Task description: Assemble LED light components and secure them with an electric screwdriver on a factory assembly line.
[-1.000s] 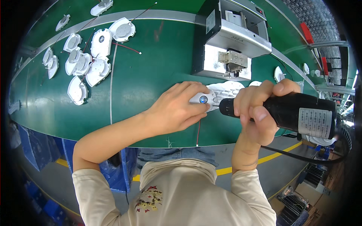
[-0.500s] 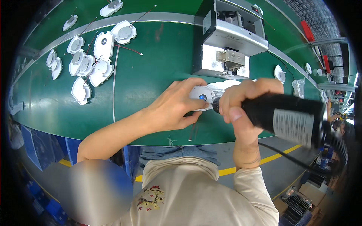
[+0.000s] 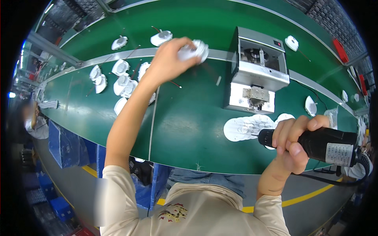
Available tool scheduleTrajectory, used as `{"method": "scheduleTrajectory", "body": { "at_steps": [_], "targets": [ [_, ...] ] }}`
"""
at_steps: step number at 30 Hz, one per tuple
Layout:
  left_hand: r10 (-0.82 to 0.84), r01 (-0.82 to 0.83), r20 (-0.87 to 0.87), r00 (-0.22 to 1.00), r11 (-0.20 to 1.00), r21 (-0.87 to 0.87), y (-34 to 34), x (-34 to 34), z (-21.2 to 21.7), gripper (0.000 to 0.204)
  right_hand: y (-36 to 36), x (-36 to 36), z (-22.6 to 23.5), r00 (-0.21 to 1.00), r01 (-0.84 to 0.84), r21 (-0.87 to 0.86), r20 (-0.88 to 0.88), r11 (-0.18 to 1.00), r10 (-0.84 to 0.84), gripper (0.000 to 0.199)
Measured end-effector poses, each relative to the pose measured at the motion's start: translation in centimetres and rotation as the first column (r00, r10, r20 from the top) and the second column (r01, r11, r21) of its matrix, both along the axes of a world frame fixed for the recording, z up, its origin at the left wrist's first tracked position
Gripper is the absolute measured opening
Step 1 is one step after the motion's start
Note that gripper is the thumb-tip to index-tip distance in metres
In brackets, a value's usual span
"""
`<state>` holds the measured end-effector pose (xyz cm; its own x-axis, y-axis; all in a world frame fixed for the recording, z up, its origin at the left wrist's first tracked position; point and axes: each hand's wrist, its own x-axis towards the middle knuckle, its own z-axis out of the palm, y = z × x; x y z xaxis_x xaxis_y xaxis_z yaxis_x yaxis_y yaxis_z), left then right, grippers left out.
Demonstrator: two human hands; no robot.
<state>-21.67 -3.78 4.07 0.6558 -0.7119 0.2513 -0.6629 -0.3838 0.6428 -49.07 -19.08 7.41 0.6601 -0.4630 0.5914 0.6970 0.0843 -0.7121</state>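
Note:
My left hand (image 3: 172,59) is closed on a white plastic housing (image 3: 195,51) with a trailing wire, blurred by motion, above the rail at the table's far side. Wrapped round a black electric screwdriver (image 3: 321,143), my right hand (image 3: 293,139) is at the right of the table. The screwdriver's tip points left, over a row of overlapping white round plates (image 3: 238,129) lying on the green table (image 3: 185,118). Several white housings (image 3: 121,67) with wires lie to the left, some partly hidden behind my left forearm.
A grey metal machine (image 3: 258,70) stands behind the round plates. A metal rail (image 3: 218,55) divides the table from a green belt (image 3: 130,27) with more white housings. A single white housing (image 3: 310,106) and a clear bag (image 3: 332,116) lie at the right. Another person (image 3: 35,122) is at far left.
My left hand has lifted the white housing off the table and carried it far and to the left. The screwdriver has come away from it. The view has shifted too.

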Motion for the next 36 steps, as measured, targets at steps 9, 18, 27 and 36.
{"method": "scheduleTrajectory", "body": {
  "at_steps": [9,18,27,36],
  "targets": [
    [0.283,-0.406,0.324,0.903,0.812,0.420,-2.3,12.6,-3.8,0.043,-0.5,-0.3,-1.0,1.000,-0.003,-0.031,-0.007,1.000,0.003,0.042],
    [0.071,-0.099,-0.080,0.994,0.896,-0.432,2.5,2.1,4.7,0.026,-1.7,-1.5,-0.9,0.999,-0.016,-0.044,0.030,0.999,0.018,0.041],
    [-0.310,0.287,0.157,0.938,0.946,0.152,4.8,-9.9,-3.1,0.019,-1.3,-1.1,-0.9,0.996,-0.085,-0.052,0.028,0.995,0.087,0.041],
    [-0.488,0.492,0.120,0.864,0.870,-0.005,4.6,-13.3,-3.3,0.026,-1.6,-1.2,-0.8,0.996,-0.082,-0.096,0.010,0.992,0.084,0.044]
  ]
}}
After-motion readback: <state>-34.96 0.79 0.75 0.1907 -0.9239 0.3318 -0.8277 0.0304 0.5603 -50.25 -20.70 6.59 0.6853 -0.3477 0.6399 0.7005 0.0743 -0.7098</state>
